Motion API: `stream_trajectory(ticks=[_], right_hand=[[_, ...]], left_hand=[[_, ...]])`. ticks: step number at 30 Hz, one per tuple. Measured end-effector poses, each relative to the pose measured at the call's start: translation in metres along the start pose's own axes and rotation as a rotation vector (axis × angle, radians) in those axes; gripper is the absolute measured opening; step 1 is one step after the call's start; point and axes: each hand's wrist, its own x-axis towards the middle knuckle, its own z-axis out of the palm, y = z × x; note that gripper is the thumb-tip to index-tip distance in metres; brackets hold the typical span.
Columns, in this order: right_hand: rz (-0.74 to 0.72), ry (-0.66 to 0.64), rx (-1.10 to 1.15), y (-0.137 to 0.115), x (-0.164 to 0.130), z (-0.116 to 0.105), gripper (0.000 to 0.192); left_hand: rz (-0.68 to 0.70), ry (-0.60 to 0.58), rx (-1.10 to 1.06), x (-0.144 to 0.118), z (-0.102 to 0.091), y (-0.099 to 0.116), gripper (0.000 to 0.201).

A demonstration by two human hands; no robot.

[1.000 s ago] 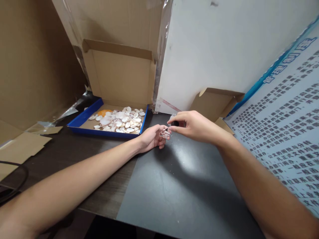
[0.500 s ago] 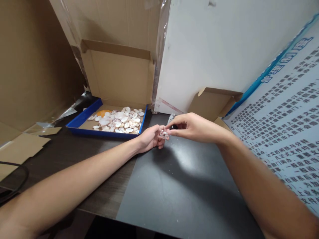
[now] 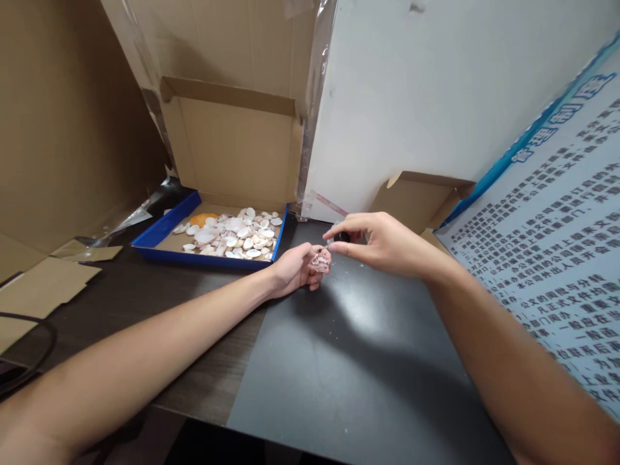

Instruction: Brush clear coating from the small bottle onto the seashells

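Observation:
In my left hand (image 3: pixel 296 270) I hold a small ribbed seashell (image 3: pixel 320 262), white with reddish-brown markings, between thumb and curled fingers. It is raised over the dark mat. From the right, my right hand (image 3: pixel 375 242) reaches in with thumb and index finger nearly together at the shell's upper edge. Something small and greyish shows at those fingertips, too small to name. A dark round thing (image 3: pixel 341 237) appears in the gap between thumb and index finger; whether it is held or stands behind the hand, I cannot tell.
A blue-edged cardboard box (image 3: pixel 159 226) with its lid raised stands at the left, full of pale shells (image 3: pixel 237 232) and one orange piece (image 3: pixel 202 220). A smaller open cardboard box (image 3: pixel 411 200) is behind my right hand. A grey mat (image 3: pixel 349 387) covers the right side of the table.
My right fingertips have shifted slightly up and off the shell's face to its upper edge, so more of the shell shows. My left hand keeps its hold on the shell.

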Motion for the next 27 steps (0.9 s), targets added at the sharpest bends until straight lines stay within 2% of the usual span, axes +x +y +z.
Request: stream_trajectory(ticks=[2, 3, 6, 7, 10, 11, 15, 20, 22, 25, 27], right_hand=[[-0.023, -0.088, 0.019, -0.0007, 0.0, 0.0002, 0.028], [-0.025, -0.062, -0.013, -0.0008, 0.0002, 0.0004, 0.027], [-0.005, 0.141, -0.095, 0.0001, 0.0006, 0.0009, 0.026], [0.0, 0.142, -0.082, 0.0008, 0.0004, 0.0008, 0.027], [-0.015, -0.074, -0.009, 0.003, -0.0003, 0.0007, 0.029], [-0.014, -0.11, -0.02, 0.0037, -0.0003, 0.0011, 0.028], [0.017, 0.006, -0.132, 0.0038, 0.0, 0.0029, 0.026], [0.006, -0.161, -0.008, -0.0007, -0.0006, 0.0024, 0.028], [-0.003, -0.118, -0.056, -0.0007, -0.0002, 0.0034, 0.028], [0.013, 0.032, -0.164, 0.0006, 0.0003, 0.004, 0.028], [0.014, -0.009, -0.13, 0.0007, -0.0001, 0.0022, 0.028]], left_hand=[[-0.001, 0.009, -0.009, 0.0001, 0.0001, 0.0001, 0.014], [-0.001, 0.01, -0.009, 0.0, 0.0003, 0.0004, 0.015], [-0.005, -0.004, 0.009, -0.0008, 0.0009, 0.0013, 0.017], [-0.004, -0.007, 0.013, -0.0009, 0.0009, 0.0014, 0.018], [0.002, -0.004, 0.009, -0.0007, 0.0006, 0.0012, 0.015], [0.005, -0.004, 0.007, -0.0005, 0.0004, 0.0009, 0.014], [0.01, -0.003, 0.02, 0.0003, 0.0001, 0.0001, 0.018], [-0.009, 0.014, -0.005, -0.0004, 0.0015, 0.0008, 0.012], [-0.004, 0.008, -0.001, -0.0007, 0.0018, 0.0011, 0.012], [0.009, -0.001, 0.023, -0.001, 0.0017, 0.0011, 0.018], [0.005, 0.003, 0.025, -0.0011, 0.0015, 0.001, 0.018]])
